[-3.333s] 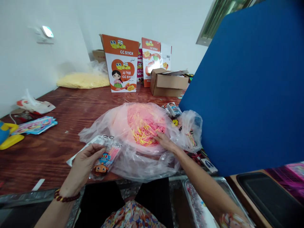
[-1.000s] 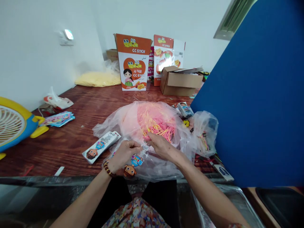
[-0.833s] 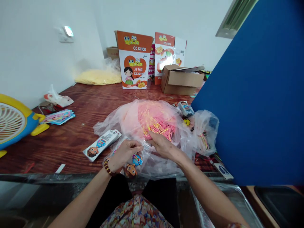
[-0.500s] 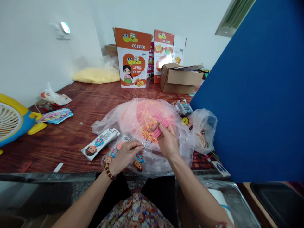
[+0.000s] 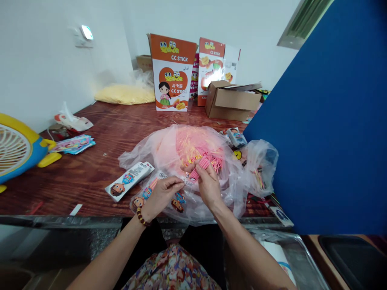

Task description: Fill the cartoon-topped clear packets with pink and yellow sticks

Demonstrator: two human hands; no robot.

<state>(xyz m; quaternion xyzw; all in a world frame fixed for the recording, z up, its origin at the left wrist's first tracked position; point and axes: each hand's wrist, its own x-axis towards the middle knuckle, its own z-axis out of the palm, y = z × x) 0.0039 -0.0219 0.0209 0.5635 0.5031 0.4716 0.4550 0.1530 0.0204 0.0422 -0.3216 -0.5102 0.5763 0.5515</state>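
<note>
So the right hand (image 5: 208,186) has a bundle of pink sticks (image 5: 198,169) gripped snugly over the front of the big plastic bag (image 5: 165,147). A moment ago it was higher, so now sticks and packet (image 5: 178,201) practically meet. Left hand (image 5: 160,196) still pinches the packet's top at the bag's near edge. Can't really tell if any tips are inside.

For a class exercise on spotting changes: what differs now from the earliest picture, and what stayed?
The right hand has come up from the loose sticks, gripping a pink bundle. The left hand has moved right, apparently let go of the filled bag beside it, and pinches another printed bag. The big plastic bag, orange-topped carton and cardboard box stayed put.
</note>
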